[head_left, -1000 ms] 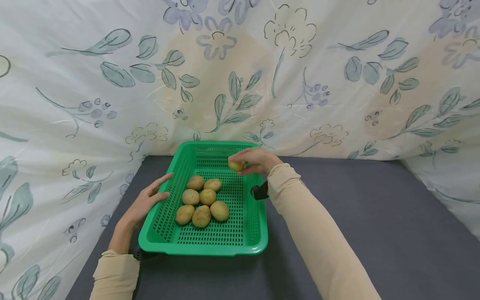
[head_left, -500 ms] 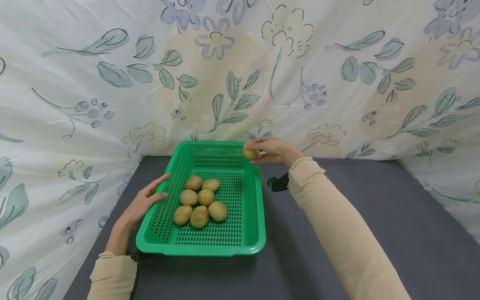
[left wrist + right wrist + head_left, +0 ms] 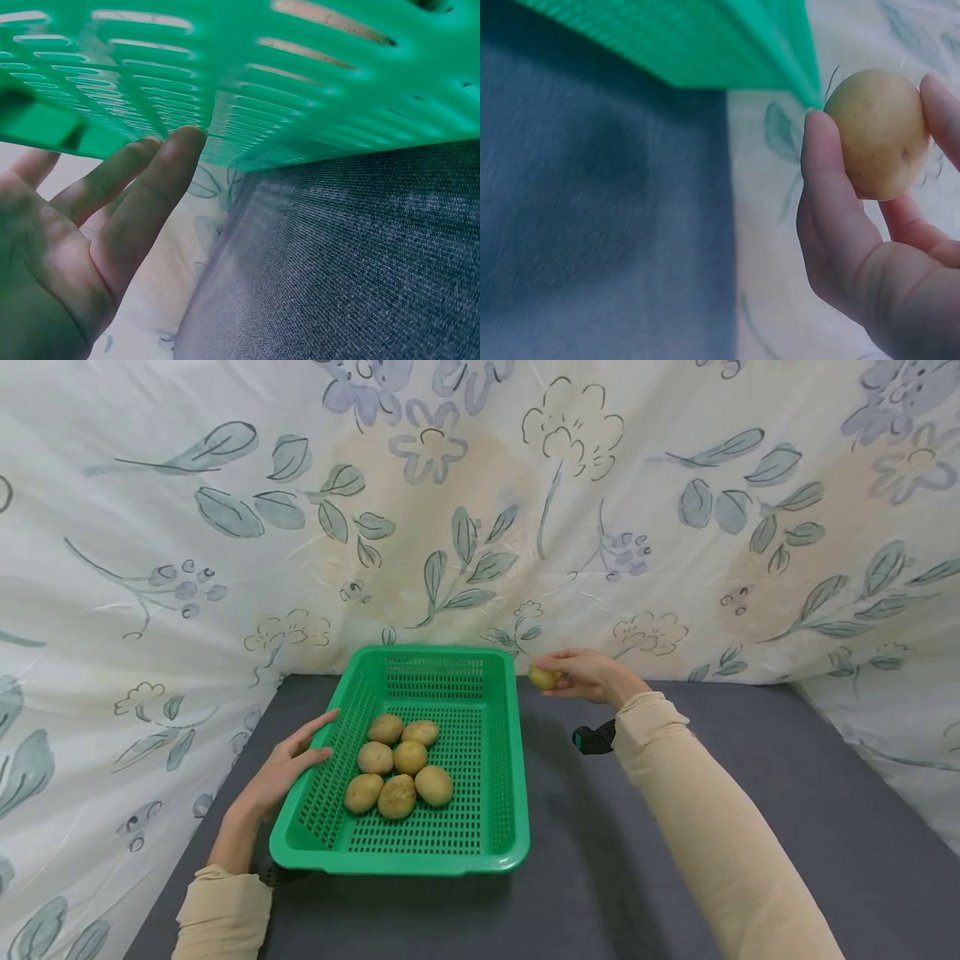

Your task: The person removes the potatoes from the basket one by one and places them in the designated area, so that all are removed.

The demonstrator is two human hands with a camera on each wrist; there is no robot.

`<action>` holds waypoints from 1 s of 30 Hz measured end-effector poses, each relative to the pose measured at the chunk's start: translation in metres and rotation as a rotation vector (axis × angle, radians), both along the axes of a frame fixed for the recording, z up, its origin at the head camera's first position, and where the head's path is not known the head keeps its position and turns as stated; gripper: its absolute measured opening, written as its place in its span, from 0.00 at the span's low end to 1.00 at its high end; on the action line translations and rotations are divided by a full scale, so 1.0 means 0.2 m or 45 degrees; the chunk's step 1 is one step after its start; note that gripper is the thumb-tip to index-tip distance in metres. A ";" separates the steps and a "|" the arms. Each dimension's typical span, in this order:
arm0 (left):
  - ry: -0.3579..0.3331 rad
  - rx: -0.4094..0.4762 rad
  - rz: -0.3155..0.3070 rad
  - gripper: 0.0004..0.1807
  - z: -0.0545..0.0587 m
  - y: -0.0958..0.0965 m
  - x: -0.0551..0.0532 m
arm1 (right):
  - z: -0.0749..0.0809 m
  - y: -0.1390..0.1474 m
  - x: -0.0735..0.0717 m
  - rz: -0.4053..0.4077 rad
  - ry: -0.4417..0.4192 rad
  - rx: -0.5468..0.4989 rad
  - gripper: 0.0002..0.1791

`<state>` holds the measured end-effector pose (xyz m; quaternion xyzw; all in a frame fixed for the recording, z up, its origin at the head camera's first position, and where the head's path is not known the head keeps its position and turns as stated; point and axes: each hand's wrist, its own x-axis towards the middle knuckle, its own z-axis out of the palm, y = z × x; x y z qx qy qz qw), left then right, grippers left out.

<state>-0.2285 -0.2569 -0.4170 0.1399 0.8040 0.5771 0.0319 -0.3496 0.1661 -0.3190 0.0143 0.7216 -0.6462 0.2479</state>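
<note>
My right hand (image 3: 592, 675) pinches a small yellow-brown potato (image 3: 543, 677) just outside the far right side of the green basket (image 3: 397, 862). In the right wrist view, thumb and fingers press this potato (image 3: 877, 139) from opposite sides, and its smooth, lightly spotted skin shows between them. At the basket's left side, my left hand (image 3: 281, 772) touches the rim with extended fingers. The left wrist view has that hand's fingers (image 3: 146, 214) against the slotted outer wall (image 3: 225, 97). Several potatoes (image 3: 410, 757) lie grouped on the left half of the basket's floor.
A dark grey cloth surface (image 3: 712, 777) lies under the basket and stretches off to the right. Pale floral fabric (image 3: 450, 527) hangs behind it and down the left and right sides. A black wrist device (image 3: 594, 738) sits below the right wrist.
My right hand has carried the potato from above the basket's interior, over the right rim, to outside it, then lowered it slightly. The left hand has stayed at the left rim.
</note>
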 end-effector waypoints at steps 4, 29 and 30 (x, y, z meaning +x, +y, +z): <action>-0.008 0.003 -0.005 0.32 -0.01 0.00 0.00 | -0.07 0.06 0.00 -0.023 -0.015 0.006 0.21; -0.004 0.020 -0.007 0.32 -0.01 -0.01 0.00 | -0.43 0.20 0.04 0.011 0.071 0.320 0.24; -0.008 0.032 -0.010 0.32 -0.01 0.00 0.00 | -0.44 0.20 0.04 0.004 0.073 0.327 0.24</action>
